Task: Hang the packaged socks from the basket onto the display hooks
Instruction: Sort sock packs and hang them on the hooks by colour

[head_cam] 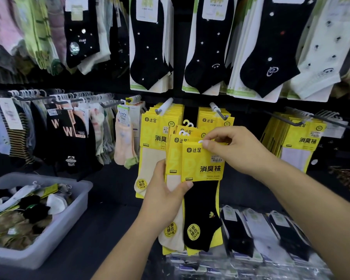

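The left hand (164, 191) is reaching up from below, and its grip is curling round a small stack of yellow sock packs (174, 156), with the thumb lying across the lower edge of the front card and the fingers hidden behind. The front pack (202, 164) is carrying a black sock, and a cream sock pack (174, 215) is showing just behind it on the left. The right hand (230, 146) is coming in from the right, its grip pinching the white hanger tab (200, 141) at the top of the front pack between thumb and forefinger. The stack is standing upright in the air, above the dark counter (101, 229) and in front of the display. To the left, a grey basket (69, 221) is sitting on the counter, holding a jumble of packaged socks (28, 211). To the right, flat packs (261, 235) of dark and white socks are lying in rows on the counter. Behind the hands, the left hook (164, 107) and the right hook (218, 113) are each carrying matching yellow hanging packs (150, 136), and the held stack is sitting in front of the gap between them. Higher up, a row of black ankle socks (148, 53) is hanging on white cards.
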A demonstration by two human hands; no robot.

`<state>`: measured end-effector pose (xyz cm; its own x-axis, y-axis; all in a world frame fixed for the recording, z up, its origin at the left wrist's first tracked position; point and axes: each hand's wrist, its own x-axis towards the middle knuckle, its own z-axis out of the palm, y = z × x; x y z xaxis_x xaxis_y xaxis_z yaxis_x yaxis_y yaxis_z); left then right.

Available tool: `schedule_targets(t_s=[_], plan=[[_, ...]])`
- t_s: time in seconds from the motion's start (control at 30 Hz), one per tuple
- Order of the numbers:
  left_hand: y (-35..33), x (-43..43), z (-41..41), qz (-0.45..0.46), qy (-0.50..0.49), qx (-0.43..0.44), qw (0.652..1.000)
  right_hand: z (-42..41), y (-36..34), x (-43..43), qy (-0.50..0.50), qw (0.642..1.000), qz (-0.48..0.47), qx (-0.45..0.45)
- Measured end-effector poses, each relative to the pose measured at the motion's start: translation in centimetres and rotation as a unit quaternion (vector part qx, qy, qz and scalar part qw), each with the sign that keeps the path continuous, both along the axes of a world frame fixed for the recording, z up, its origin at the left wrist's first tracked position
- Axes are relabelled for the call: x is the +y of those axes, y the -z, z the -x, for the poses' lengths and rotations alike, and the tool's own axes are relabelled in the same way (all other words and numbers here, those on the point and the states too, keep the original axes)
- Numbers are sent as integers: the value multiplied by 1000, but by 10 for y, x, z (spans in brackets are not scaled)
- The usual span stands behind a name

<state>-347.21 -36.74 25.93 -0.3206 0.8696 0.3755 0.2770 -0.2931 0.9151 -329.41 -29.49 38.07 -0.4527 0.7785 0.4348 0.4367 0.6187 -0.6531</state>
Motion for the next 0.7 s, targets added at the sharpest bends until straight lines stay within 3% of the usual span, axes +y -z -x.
schedule_targets(t_s=[0.13,0.4,0.57,0.7], plan=[[0,-3,-1,4,12,19,1000,-2,-3,0,-22,998,39,34],[-1,-6,-5,9,30,21,999,-6,14,15,41,990,49,125],[-2,-7,-3,0,37,-8,999,-18,12,38,94,964,90,233],[-2,-5,5,-16,22,-19,999,-23,-9,55,127,946,60,290]])
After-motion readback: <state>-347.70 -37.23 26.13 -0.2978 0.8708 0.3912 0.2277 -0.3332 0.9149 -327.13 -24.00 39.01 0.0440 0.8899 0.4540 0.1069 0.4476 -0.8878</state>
